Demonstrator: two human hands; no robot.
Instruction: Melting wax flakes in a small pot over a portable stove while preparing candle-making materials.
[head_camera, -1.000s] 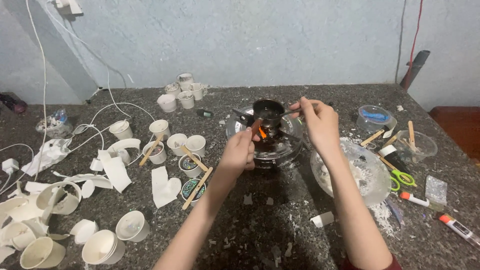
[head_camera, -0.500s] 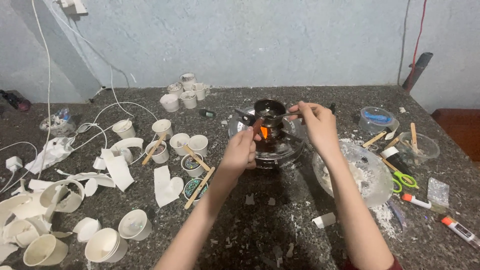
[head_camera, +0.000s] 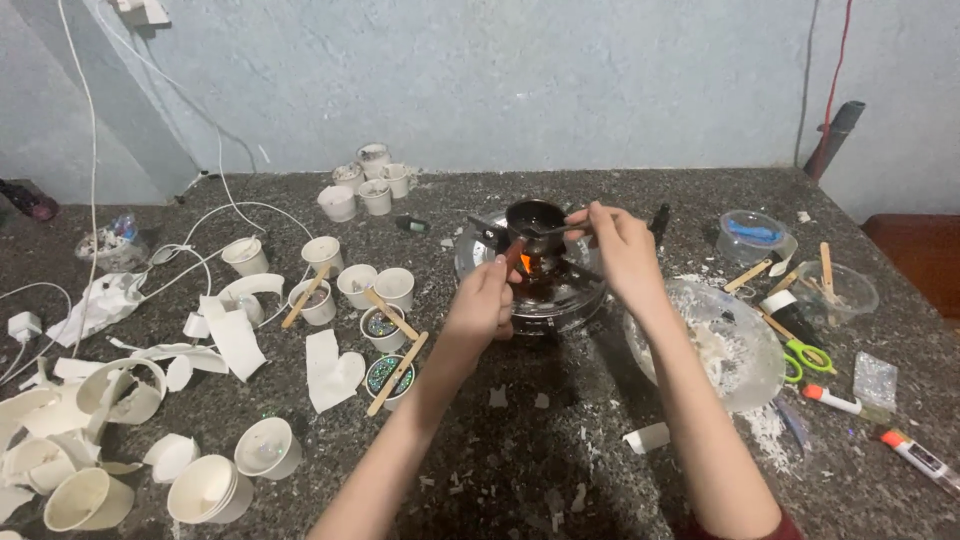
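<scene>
The small dark pot (head_camera: 535, 217) sits over an orange flame (head_camera: 526, 264) on a round glass stand (head_camera: 530, 278), toward the back middle of the speckled stone counter (head_camera: 520, 450). All positions below are given from that pot.

The left hand (head_camera: 480, 305) is just in front of the pot and slightly left, fingers closed around the pot's reddish handle (head_camera: 511, 256). The right hand (head_camera: 620, 245) is just right of the pot, fingers pinched on a thin metal spoon (head_camera: 552, 230) whose tip reaches over the pot's rim (whether it touches the contents cannot be told).

Right of the pot and nearer the person, a large clear bowl (head_camera: 745, 385) holds white flakes. Further right lie green-handled scissors (head_camera: 800, 360), wooden sticks (head_camera: 745, 275) and two orange-capped markers (head_camera: 915, 455), plus a smaller clear bowl (head_camera: 850, 290).

Left of the pot stands a cluster of white paper cups (head_camera: 355, 290), some with wooden sticks across them; two contain glittery material. Behind and left of the pot, more cups (head_camera: 365, 185) sit near the wall. Far left and toward the person, torn paper cups (head_camera: 120, 395) and white cables (head_camera: 200, 240) are scattered.
</scene>
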